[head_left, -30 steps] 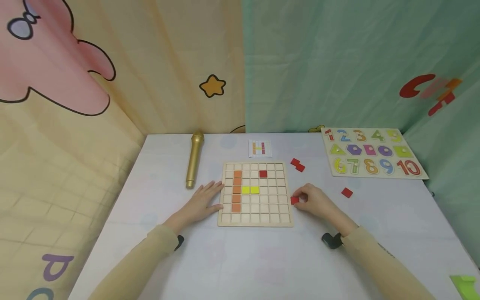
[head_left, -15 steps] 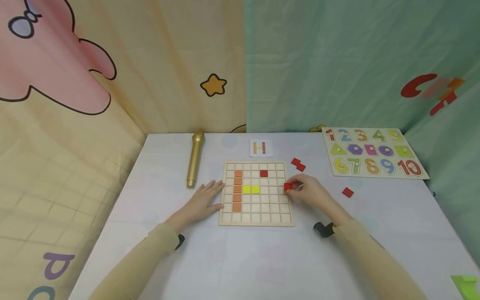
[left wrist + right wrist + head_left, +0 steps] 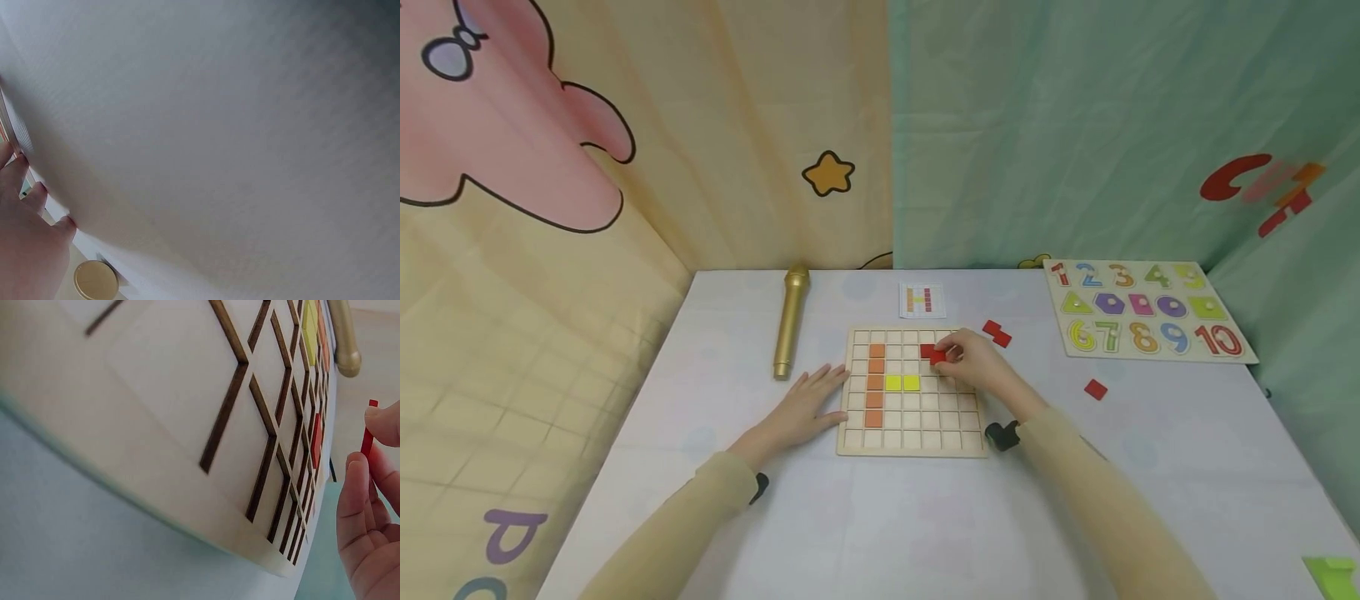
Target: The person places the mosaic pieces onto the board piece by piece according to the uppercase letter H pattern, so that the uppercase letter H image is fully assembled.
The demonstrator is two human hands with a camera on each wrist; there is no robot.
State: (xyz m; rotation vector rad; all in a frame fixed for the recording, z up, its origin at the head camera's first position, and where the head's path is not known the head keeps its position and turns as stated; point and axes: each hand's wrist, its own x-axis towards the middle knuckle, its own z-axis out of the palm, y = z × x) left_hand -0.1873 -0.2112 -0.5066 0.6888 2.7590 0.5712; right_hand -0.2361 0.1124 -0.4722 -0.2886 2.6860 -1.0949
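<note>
A wooden grid board [image 3: 912, 438] lies mid-table, with a column of orange tiles [image 3: 876, 382] at its left and two yellow tiles [image 3: 902, 382] beside that column. My right hand [image 3: 973, 360] pinches a red square tile [image 3: 937, 357] between thumb and fingers over the board's upper right; it overlaps a red tile [image 3: 926, 350] set in the grid. In the right wrist view the pinched tile [image 3: 367, 428] shows edge-on, raised off the board. My left hand [image 3: 801, 414] lies flat with fingers spread, its fingertips at the board's left edge.
Two red tiles [image 3: 997, 333] lie right of the board, and another red tile [image 3: 1096, 389] sits farther right. Behind the board is a pattern card [image 3: 922, 300]. A gold microphone [image 3: 790, 325] lies at the left; a number puzzle board [image 3: 1146, 310] is at the back right.
My right hand has carried the red tile from beside the board's right edge leftward and up over the grid. The left hand stays in place.
</note>
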